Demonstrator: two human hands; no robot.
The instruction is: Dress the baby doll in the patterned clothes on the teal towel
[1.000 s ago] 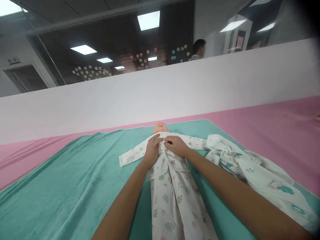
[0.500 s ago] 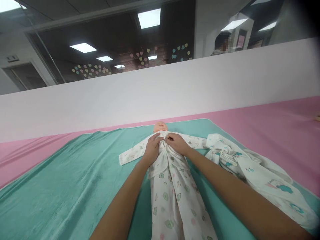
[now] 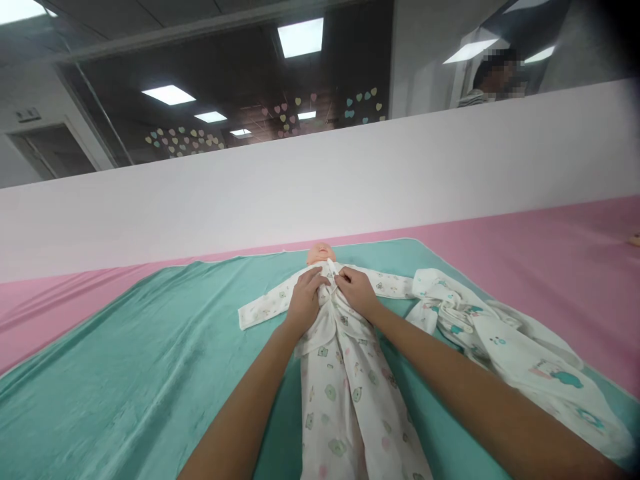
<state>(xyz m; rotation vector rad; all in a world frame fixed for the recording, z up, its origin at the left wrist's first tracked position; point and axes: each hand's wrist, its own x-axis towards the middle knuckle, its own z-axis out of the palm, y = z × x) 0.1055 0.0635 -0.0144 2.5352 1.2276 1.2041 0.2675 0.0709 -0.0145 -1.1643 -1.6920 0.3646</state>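
Both touch printed top (image 3: 326, 325) | left hand (image 3: 304, 299) spread | right hand (image 3: 357, 292) curled, pinch unclear

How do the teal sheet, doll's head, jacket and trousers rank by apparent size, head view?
1. Teal sheet
2-3. Jacket and trousers, unranked: jacket partly covered, trousers nearer the camera and cut by the frame
4. Doll's head

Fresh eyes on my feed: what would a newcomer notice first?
Probably the doll in white printed clothes, lying mid-frame with its sleeves spread, the left hand and right hand at its chest. Next, the teal blanket beneath it, bright against the pink surface, and the crumpled white cloth to the right.
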